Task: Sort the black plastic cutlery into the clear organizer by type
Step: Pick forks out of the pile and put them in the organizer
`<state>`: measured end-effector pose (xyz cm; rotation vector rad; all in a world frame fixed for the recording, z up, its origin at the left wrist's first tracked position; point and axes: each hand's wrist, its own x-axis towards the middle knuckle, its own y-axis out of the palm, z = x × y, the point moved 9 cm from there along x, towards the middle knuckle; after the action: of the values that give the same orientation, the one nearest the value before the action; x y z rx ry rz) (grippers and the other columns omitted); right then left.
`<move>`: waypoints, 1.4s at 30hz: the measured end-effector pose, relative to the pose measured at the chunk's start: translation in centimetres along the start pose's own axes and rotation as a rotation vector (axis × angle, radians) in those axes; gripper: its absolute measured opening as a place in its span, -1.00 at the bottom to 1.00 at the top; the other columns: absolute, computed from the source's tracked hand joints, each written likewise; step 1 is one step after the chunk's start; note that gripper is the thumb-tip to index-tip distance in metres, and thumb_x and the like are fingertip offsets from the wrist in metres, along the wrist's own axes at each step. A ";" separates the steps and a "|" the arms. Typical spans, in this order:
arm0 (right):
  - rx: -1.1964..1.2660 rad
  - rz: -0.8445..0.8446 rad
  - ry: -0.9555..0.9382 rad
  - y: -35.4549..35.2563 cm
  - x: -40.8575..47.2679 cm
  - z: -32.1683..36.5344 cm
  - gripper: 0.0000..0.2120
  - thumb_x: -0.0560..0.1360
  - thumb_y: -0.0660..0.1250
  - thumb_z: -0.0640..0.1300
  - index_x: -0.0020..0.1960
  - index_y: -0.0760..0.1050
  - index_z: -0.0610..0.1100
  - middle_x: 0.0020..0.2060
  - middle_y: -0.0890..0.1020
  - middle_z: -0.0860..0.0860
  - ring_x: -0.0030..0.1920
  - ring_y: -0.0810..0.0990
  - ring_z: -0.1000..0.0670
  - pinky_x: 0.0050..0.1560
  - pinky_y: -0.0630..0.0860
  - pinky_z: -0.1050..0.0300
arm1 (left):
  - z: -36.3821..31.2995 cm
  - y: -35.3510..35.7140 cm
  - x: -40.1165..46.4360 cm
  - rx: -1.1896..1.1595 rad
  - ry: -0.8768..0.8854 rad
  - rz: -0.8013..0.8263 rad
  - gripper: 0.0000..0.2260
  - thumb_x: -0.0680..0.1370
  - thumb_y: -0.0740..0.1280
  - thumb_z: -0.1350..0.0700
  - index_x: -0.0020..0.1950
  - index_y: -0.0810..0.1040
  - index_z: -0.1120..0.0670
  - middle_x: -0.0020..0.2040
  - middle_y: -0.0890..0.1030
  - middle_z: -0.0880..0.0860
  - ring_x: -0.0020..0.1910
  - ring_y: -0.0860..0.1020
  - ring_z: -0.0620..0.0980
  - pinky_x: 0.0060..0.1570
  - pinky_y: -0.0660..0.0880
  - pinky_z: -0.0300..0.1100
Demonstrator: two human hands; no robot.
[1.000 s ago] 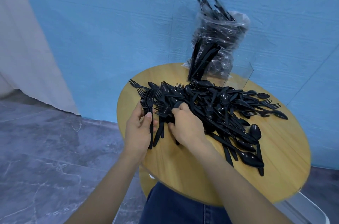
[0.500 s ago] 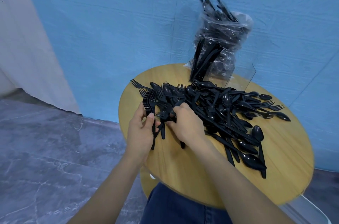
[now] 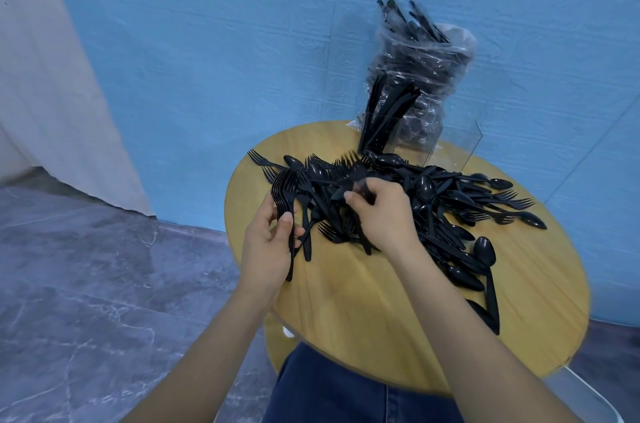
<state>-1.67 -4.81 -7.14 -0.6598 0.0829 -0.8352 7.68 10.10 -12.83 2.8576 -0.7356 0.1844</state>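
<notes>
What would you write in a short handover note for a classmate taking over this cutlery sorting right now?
Left hand grips a stack of forks. Right hand pinches one piece out of the loose pile on the round table. The clear organizer at the back holds some knives; a bag of cutlery stands behind it. Left: most forks, spoons and knives.

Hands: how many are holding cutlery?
2. Left hand grips a bunch of forks at the table's left edge; right hand pinches one piece over the pile.
</notes>
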 end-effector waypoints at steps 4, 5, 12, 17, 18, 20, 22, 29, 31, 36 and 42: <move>0.292 -0.017 0.020 -1.3 -0.2 0.6 -0.91 0.48 0.39 -0.21 -0.16 0.50 -0.09 -0.34 0.54 0.05 -0.13 0.63 -0.01 -0.12 0.48 0.29 | -0.1 0.4 -0.1 -0.004 -0.024 0.026 -0.71 0.64 0.11 0.27 0.24 0.47 -0.02 -0.05 0.54 0.03 -0.32 0.48 -0.19 -0.26 0.47 -0.28; 0.332 -0.005 0.021 -1.2 -0.3 0.7 -0.89 0.47 0.40 -0.23 -0.16 0.50 -0.08 -0.36 0.53 0.06 -0.12 0.64 -0.01 -0.14 0.48 0.29 | -0.2 0.6 -0.1 -0.012 -0.027 0.042 -0.72 0.64 0.11 0.27 0.20 0.49 -0.02 -0.05 0.54 0.04 -0.32 0.49 -0.19 -0.25 0.48 -0.28; 0.706 0.143 0.198 1.9 -2.6 1.1 -0.87 0.48 0.35 -0.35 -0.16 0.45 -0.18 -0.31 0.54 -0.09 -0.47 0.52 0.10 -0.50 0.40 0.28 | -2.6 4.1 -1.0 -0.012 0.032 0.190 -0.67 0.63 0.12 0.30 0.25 0.47 -0.05 0.03 0.63 -0.05 -0.09 0.62 -0.14 -0.09 0.56 -0.27; 0.760 0.072 0.252 1.7 -2.8 0.4 -0.89 0.48 0.36 -0.33 -0.19 0.50 -0.20 -0.42 0.51 -0.04 -0.47 0.47 0.03 -0.47 0.47 0.16 | -3.2 4.7 -1.5 -0.026 0.018 0.189 -0.68 0.62 0.12 0.30 0.28 0.47 0.00 0.05 0.64 0.04 0.01 0.62 0.00 0.02 0.56 -0.11; 0.762 0.056 0.259 1.5 -2.9 0.4 -0.91 0.49 0.36 -0.32 -0.18 0.51 -0.21 -0.43 0.51 -0.03 -0.48 0.48 0.07 -0.48 0.47 0.19 | -3.2 4.7 -1.5 -0.015 0.022 0.186 -0.67 0.62 0.13 0.31 0.28 0.47 0.01 0.06 0.64 0.03 0.04 0.62 0.00 0.05 0.55 -0.11; 0.774 0.030 0.272 1.3 -3.1 0.4 -0.96 0.49 0.36 -0.31 -0.15 0.54 -0.24 -0.43 0.55 0.00 -0.48 0.50 0.10 -0.43 0.50 0.19 | -3.4 4.8 -1.5 -0.007 0.027 0.176 -0.67 0.62 0.13 0.32 0.32 0.45 0.04 0.09 0.64 -0.01 0.09 0.60 -0.07 0.08 0.52 -0.18; 0.811 0.025 0.299 1.3 -3.2 0.4 -0.95 0.49 0.36 -0.31 -0.15 0.57 -0.26 -0.43 0.58 0.00 -0.47 0.54 0.09 -0.42 0.54 0.17 | -3.6 5.0 -1.6 -0.014 0.027 0.169 -0.66 0.62 0.13 0.31 0.34 0.43 0.05 0.12 0.63 -0.01 0.13 0.58 -0.07 0.14 0.50 -0.14; 0.838 0.015 0.366 1.6 -3.7 0.0 -0.84 0.50 0.34 -0.33 -0.24 0.50 -0.18 -0.44 0.49 0.00 -0.51 0.36 0.11 -0.58 0.25 0.31 | -4.2 5.7 -2.1 -0.048 0.041 0.177 -0.63 0.61 0.17 0.31 0.11 0.51 -0.17 -0.03 0.67 -0.12 0.03 0.61 -0.16 -0.05 0.52 -0.32; 0.823 0.020 0.348 1.5 -3.7 0.0 -0.89 0.50 0.33 -0.32 -0.17 0.46 -0.17 -0.38 0.48 0.00 -0.46 0.40 0.11 -0.57 0.30 0.32 | -4.0 5.8 -2.1 -0.073 0.023 0.183 -0.66 0.61 0.17 0.32 0.13 0.52 -0.11 -0.03 0.68 -0.10 0.01 0.62 -0.16 -0.09 0.51 -0.34; 0.592 -0.002 0.157 1.1 -3.2 0.8 -0.83 0.58 0.25 -0.08 0.12 0.43 -0.13 -0.27 0.53 -0.01 -0.30 0.50 0.04 -0.25 0.46 0.06 | -4.0 5.7 -2.2 -0.094 0.002 0.163 -0.63 0.60 0.15 0.36 0.11 0.47 -0.12 -0.17 0.67 -0.20 -0.14 0.62 -0.28 -0.21 0.49 -0.43; 0.391 0.009 0.151 1.9 -3.1 0.2 -0.68 0.64 0.04 -0.02 0.10 0.50 -0.17 0.08 0.53 -0.17 0.08 0.54 -0.10 0.17 0.47 -0.10 | -3.7 6.4 -2.8 0.003 0.008 0.195 -0.58 0.60 0.19 0.29 0.44 0.28 0.03 0.05 0.55 -0.20 -0.07 0.53 -0.47 -0.10 0.43 -0.53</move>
<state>-2.40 -1.59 -8.62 -0.2289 0.0567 -0.8617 1.87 6.67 -8.70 2.7831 -1.0136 0.2236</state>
